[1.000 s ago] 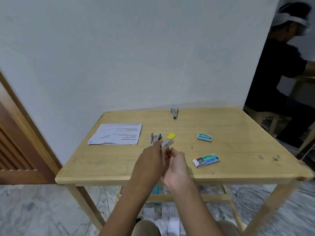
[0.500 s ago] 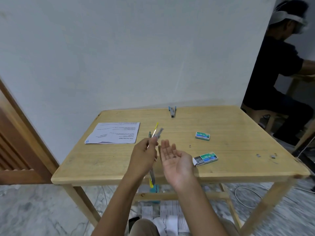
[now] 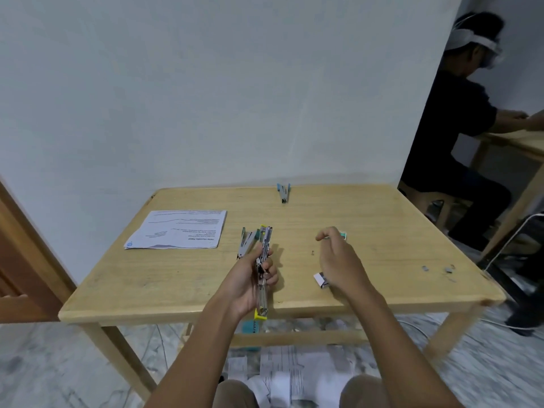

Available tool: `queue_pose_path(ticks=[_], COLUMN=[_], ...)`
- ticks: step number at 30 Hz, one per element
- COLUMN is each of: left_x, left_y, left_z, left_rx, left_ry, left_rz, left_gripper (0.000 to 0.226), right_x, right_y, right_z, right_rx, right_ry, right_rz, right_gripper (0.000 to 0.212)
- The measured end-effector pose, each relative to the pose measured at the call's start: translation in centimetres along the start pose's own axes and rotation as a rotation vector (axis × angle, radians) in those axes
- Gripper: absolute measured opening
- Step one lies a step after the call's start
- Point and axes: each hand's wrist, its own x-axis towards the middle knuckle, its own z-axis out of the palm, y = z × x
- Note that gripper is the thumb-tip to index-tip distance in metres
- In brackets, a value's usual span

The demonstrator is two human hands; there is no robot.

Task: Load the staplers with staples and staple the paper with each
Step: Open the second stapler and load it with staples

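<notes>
Moved since half a second ago: right hand (image 3: pixel 338 257) has swung away from the left one and turned palm-down over the staple boxes. Left hand (image 3: pixel 247 278) has lowered its load toward the table (image 3: pixel 117 290).

Item 1, yellow stapler (image 3: pixel 263 278). Hinged wide open into one long strip, with a bright metal channel and yellow plastic at both ends. The left hand grips it about its middle, fingers curled round it.

Item 2, green stapler (image 3: pixel 248 242). Lies on the table just beyond and left of that grip, metal with green ends. Its near tip is hidden behind the hand.

Item 3, blue stapler (image 3: pixel 283 192). Well beyond the grip, at the table's far edge.

Item 4, paper (image 3: pixel 179 229). Printed sheet, flat, beyond and left of the grip.

Item 5, far staple box (image 3: pixel 343 235) and near staple box (image 3: pixel 320 280). Both are right of the grip and largely covered by the right hand.

Unclear: whether the channel holds staples. I cannot tell whether the right hand's loosely curled fingers touch or pinch the far box.

Orientation: the yellow stapler's long axis runs almost straight away from the person. Its near end sits below the grip against the table's front edge. Its far end stands past the fingertips, beside the green stapler's head.
</notes>
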Motion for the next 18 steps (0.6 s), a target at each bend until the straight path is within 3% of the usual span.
queue_pose_path(ticks=[7, 9, 13, 18], left_x=[1.4, 1.5, 1.7, 1.7], left_y=[0.2, 0.3, 0.3, 0.3], left_z=[-0.8, -0.9, -1.2, -1.2], left_rx=[-0.001, -0.002, -0.012, -0.009], left_ry=[-0.024, -0.028, -0.039, -0.036], left_rz=[-0.011, -0.006, -0.014, -0.009], left_gripper=[0.025, 0.024, 0.025, 0.025], right_x=[3.8, 4.3, 4.2, 2.7], right_y=[0.5, 0.9, 2.3, 3.6], right_z=[0.8, 1.0, -0.7, -4.9], right_rx=[-0.505, -0.532, -0.358, -0.341], right_ry=[-0.334, -0.314, -0.190, -0.123], right_rz=[-0.076, -0.109, -0.121, -0.107], right_gripper=[0.032, 0.033, 0.031, 0.015])
